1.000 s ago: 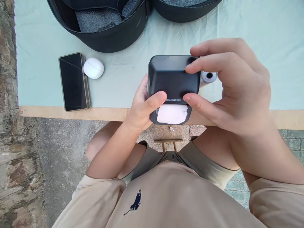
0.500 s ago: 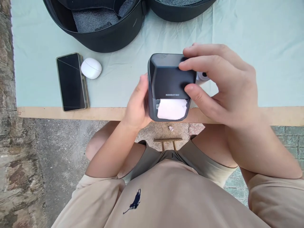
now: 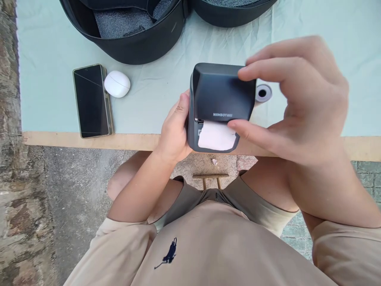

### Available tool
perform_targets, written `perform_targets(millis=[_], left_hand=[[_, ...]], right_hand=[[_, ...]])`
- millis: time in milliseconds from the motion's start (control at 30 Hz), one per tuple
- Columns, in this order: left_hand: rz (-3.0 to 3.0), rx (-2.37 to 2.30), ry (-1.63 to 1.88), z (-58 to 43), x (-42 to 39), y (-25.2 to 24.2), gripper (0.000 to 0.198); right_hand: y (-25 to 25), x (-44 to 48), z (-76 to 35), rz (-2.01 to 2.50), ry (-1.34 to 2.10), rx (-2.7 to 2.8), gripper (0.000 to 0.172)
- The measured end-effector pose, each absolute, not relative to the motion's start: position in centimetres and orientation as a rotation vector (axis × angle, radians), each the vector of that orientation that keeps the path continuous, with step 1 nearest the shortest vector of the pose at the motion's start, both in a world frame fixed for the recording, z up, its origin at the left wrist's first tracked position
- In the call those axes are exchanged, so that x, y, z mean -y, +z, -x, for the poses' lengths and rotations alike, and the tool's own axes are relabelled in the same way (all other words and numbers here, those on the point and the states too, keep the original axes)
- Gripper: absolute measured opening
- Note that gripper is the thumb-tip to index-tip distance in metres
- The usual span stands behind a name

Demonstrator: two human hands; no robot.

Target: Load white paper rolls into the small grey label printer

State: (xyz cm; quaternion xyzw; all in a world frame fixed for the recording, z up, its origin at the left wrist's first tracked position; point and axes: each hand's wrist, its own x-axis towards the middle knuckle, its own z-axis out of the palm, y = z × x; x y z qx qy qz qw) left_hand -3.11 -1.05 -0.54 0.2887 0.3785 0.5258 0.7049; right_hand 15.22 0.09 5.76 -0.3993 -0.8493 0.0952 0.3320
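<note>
Dark grey plastic label printer [image 3: 222,93] — left hand [image 3: 174,131] clamping its side, right hand [image 3: 303,107] pinching its top — could slip and drop past the wooden table [image 3: 89,140] edge.

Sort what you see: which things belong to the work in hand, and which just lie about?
In hand: label printer, its white paper, held by left hand and right hand.
Lying about: phone, white oval case, small roll, open black bag, on the table.

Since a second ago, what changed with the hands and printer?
Left hand took its thumb off the lid and now grips the printer by its side; it shifted slightly right. Right hand still pinches the lid, thumb at its front edge. Phone, white case stayed put.
</note>
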Motion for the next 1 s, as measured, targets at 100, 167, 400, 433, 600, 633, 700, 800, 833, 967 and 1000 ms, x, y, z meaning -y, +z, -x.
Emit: perform_targets(millis=[100,167,400,433,600,633,700,800,833,967,1000], left_hand=[[-0.687,-0.781,1.132,3.2,0.8,-0.5,0.046],[-0.708,-0.700,1.089,3.3,0.7,-0.4,0.042],[-0.690,-0.702,1.087,3.3,1.1,0.1,0.032],[-0.680,-0.703,1.084,3.2,1.1,0.2,0.031],[-0.675,-0.662,1.081,3.3,1.1,0.2,0.026],[-0.680,-0.661,1.084,3.4,1.1,0.1,0.026],[-0.692,-0.662,1.077,3.5,1.1,0.1,0.027],[-0.710,-0.668,1.041,3.6,1.0,0.0,0.029],[-0.716,-0.670,1.032,3.6,1.0,0.0,0.030],[-0.720,-0.658,1.040,3.5,1.0,0.0,0.034],[-0.714,-0.648,1.048,3.5,1.1,0.0,0.033]], right_hand=[[6.4,0.1,-15.0,1.120,0.188,2.064,0.027],[6.6,0.1,-14.8,1.198,0.238,1.989,0.021],[5.4,-1.5,-14.2,1.279,0.434,1.956,0.038],[5.3,-1.6,-14.3,1.275,0.380,1.939,0.036],[6.1,-1.1,-14.4,1.288,0.152,2.166,0.008],[6.3,-1.1,-14.2,1.303,0.144,2.274,0.007],[6.5,-1.2,-13.9,1.427,0.139,2.384,0.012],[6.4,-1.5,-13.6,1.607,0.131,2.502,0.022],[6.2,-1.6,-13.6,1.600,0.123,2.519,0.023],[6.2,-1.4,-13.9,1.466,0.050,2.518,0.021],[6.5,-1.2,-13.9,1.449,0.050,2.511,0.021]])
